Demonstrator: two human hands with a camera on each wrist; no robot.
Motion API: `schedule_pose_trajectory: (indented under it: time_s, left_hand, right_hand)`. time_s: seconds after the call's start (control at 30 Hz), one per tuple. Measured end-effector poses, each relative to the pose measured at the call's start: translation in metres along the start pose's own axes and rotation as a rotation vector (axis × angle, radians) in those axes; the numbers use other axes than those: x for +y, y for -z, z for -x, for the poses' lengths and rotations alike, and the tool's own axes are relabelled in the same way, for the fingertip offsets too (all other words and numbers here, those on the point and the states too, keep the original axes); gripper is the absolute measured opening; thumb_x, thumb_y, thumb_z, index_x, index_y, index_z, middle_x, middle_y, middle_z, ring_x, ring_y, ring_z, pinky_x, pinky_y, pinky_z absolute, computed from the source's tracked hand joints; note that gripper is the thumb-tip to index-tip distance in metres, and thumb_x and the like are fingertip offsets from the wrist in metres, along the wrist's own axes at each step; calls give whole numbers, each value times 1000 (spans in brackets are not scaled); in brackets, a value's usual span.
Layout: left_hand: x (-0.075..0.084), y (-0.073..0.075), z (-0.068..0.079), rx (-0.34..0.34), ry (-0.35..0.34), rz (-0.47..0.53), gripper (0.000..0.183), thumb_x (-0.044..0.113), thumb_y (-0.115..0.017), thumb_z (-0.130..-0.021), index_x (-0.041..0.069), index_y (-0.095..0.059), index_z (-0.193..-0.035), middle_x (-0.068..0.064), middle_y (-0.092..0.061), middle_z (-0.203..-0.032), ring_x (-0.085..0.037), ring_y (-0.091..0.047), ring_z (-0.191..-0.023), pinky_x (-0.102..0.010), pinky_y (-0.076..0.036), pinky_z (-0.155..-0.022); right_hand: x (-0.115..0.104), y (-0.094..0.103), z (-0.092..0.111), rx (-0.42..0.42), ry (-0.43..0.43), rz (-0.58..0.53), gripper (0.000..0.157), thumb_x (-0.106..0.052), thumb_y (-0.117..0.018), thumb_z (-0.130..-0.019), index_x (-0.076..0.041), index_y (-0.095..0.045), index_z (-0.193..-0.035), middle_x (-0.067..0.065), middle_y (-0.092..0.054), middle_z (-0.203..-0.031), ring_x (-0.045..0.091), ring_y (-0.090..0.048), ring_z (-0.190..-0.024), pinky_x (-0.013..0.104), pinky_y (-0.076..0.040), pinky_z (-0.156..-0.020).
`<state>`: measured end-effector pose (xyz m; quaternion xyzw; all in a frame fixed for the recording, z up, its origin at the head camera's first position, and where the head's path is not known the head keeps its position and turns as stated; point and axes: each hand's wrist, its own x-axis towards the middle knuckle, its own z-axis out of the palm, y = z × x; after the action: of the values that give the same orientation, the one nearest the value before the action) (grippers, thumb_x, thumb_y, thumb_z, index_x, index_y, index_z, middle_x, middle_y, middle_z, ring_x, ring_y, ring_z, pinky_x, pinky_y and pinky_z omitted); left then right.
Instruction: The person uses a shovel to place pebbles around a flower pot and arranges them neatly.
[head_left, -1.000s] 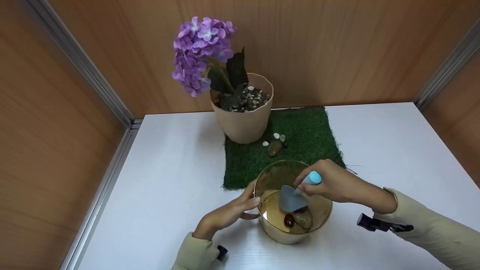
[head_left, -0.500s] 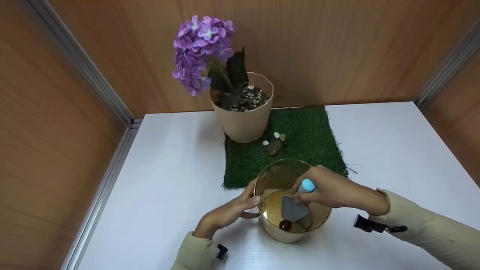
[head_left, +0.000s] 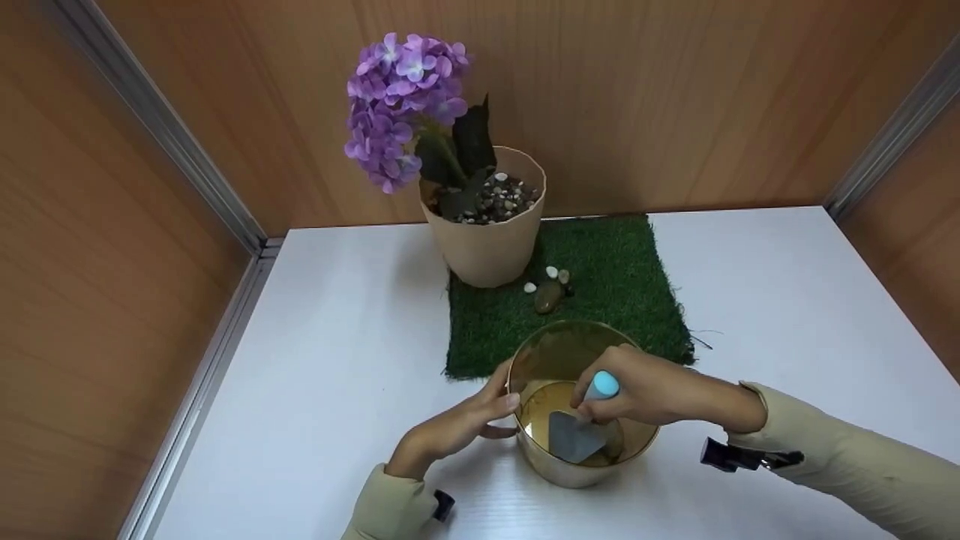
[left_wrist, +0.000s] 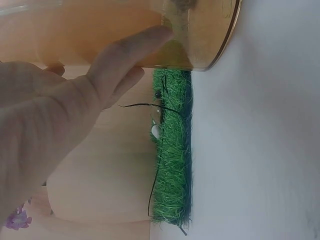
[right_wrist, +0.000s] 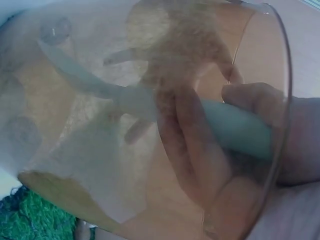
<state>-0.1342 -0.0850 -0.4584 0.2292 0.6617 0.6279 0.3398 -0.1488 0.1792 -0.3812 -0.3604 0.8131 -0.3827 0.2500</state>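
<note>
A translucent amber bowl (head_left: 555, 471) stands upright on the table. My left hand (head_left: 461, 424) rests against its left wall, fingers spread along the outside and thumb close to the rim. Inside the bowl, my right hand (head_left: 637, 384) grips the light blue handle of a small trowel (head_left: 576, 436), its grey blade down near the floor. An olive-brown stone (head_left: 616, 442) peeks out beside the blade, which covers most of what lies there. Through the bowl's hazy wall, the right wrist view shows the fingers wrapped round the trowel's handle (right_wrist: 240, 130).
Behind the bowl, a green turf mat (head_left: 615, 262) carries a brown stone (head_left: 549, 297) and several small pebbles. A beige flowerpot (head_left: 487, 251) with a purple flower (head_left: 401, 105) stands partly on the mat. Wood panels (head_left: 675, 97) rise at the back and sides.
My right hand has sunk lower into the bowl, carrying the trowel down and toward the near left. A dark red stone seen earlier is now hidden by the blade. My left hand stays put.
</note>
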Motion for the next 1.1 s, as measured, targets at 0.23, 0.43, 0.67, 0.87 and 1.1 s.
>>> schedule_pose_trajectory:
  time_s: [0.23,0.43,0.67,0.87,1.1]
  left_hand:
    - [0,0,0,3,-3,0,64,52,-36,-96,39,1,-147,0,2,-154,-29,-16,-138,-42,-45,-93]
    - [-1,-1,0,2,0,-14,64,54,-36,-95,40,1,-147,-1,0,-154,-30,-16,-137,-42,-45,-93]
    - [1,-1,1,-5,6,10,61,50,-35,-97,41,0,-146,-3,-5,-153,-30,-17,-138,-42,-44,-94]
    - [0,-1,1,-4,5,13,59,46,-34,-99,41,0,-146,-4,-6,-153,-30,-18,-137,-43,-44,-94]
    - [-1,-1,1,4,9,13,59,48,-35,-98,42,-1,-146,-1,-4,-153,-30,-19,-137,-43,-44,-94]
  right_hand:
    - [-2,-2,-1,-49,1,-35,12,-11,-64,-86,-13,-74,-93,2,-70,-86,12,-67,-70,23,-55,-62]
    - [0,1,-2,-50,1,-118,14,-7,-61,-88,-8,-73,-95,9,-70,-88,18,-68,-70,29,-56,-62]
    - [1,7,0,-38,-56,-247,15,-6,-60,-90,-1,-71,-97,16,-67,-98,25,-68,-80,32,-56,-67]
    - [1,13,1,-25,-77,-308,16,-7,-60,-90,3,-70,-99,16,-67,-99,28,-66,-87,39,-55,-71]
    - [3,17,3,-27,-49,-355,18,-8,-61,-90,4,-69,-100,11,-68,-98,30,-66,-88,43,-55,-71]
